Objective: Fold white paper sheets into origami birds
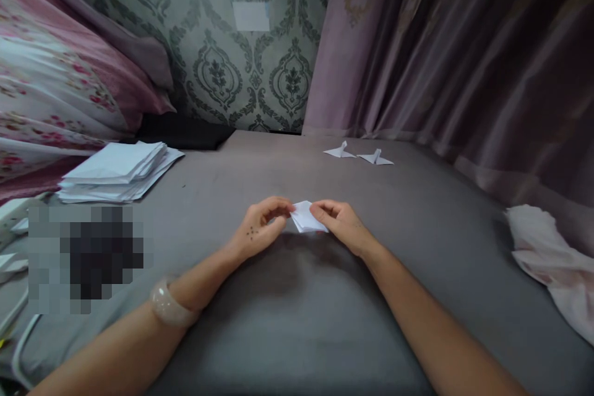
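A small folded piece of white paper (306, 218) is held up in front of me, over the grey cloth surface (260, 346). My right hand (341, 221) pinches its right side, thumb on top and the other fingers partly hidden behind it. At the paper's upper left corner, the fingertips of my left hand (264, 226) are bent around the edge and touch it. The left thumb sits a little apart from the sheet. A pale bangle (171, 304) is on my left wrist.
Two folded white paper figures (342, 150) stand at the back right. A stack of white sheets (120, 170) lies at the left, near a black flat item (185, 131). White cables and a blurred-out patch are at lower left. Pale pink cloth (547, 260) lies at right.
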`<action>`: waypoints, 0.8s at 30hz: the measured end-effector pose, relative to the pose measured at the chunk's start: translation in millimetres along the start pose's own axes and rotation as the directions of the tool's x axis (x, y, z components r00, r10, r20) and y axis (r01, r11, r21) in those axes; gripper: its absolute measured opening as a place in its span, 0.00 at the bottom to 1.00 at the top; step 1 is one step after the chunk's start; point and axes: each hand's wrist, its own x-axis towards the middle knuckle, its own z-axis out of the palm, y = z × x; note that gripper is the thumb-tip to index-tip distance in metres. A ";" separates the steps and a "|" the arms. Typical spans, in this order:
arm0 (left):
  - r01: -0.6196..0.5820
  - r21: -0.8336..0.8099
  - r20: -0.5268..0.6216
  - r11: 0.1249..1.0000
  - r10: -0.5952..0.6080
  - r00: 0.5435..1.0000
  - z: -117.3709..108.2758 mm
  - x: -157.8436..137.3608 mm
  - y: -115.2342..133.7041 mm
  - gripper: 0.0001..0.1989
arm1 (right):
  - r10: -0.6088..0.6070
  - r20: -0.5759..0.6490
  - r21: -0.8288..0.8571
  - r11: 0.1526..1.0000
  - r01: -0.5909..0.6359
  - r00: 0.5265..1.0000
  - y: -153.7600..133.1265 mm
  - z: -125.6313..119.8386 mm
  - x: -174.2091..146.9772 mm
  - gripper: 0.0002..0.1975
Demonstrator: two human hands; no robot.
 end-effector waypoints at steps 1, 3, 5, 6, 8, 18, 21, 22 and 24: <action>0.062 -0.019 -0.006 0.998 -0.062 0.998 -0.2 0.1 4.1 0.09 | 0.011 -0.013 0.021 1.000 -0.010 1.000 -0.3 0.5 0.1 0.20; 0.159 -0.078 -0.020 0.984 -0.161 0.987 -0.3 0.8 9.3 0.12 | 0.024 -0.033 0.066 0.998 -0.021 0.999 -0.6 0.8 0.4 0.21; 0.215 -0.170 -0.021 0.962 -0.222 0.975 0.1 1.8 9.7 0.14 | 0.030 -0.020 0.116 0.993 -0.027 0.999 -0.3 1.1 1.0 0.22; 0.232 -0.222 -0.017 0.947 -0.242 0.970 0.6 2.3 8.4 0.14 | 0.035 -0.004 0.144 0.989 -0.034 0.999 -0.1 1.4 1.4 0.22; 0.256 -0.314 -0.001 0.914 -0.270 0.963 1.7 2.8 4.4 0.15 | 0.053 0.020 0.208 0.976 -0.056 0.998 0.6 2.0 2.3 0.23; 0.227 -0.421 0.160 0.878 -0.175 0.972 3.6 1.0 -7.6 0.18 | 0.196 -0.003 0.390 0.903 -0.179 0.981 3.0 5.6 4.7 0.21; 0.142 -0.225 0.115 0.964 -0.118 0.986 3.6 1.0 -10.0 0.12 | 0.140 0.016 0.323 0.936 -0.137 0.990 5.7 8.4 2.3 0.24; 0.097 -0.152 0.079 0.984 -0.085 0.993 3.6 1.2 -10.0 0.10 | 0.115 0.034 0.304 0.945 -0.120 0.993 6.3 9.3 1.3 0.25; 0.004 -0.060 -0.026 0.998 -0.005 1.000 3.5 1.5 -8.6 0.08 | 0.058 0.094 0.290 0.953 -0.083 0.994 5.9 11.3 -0.9 0.28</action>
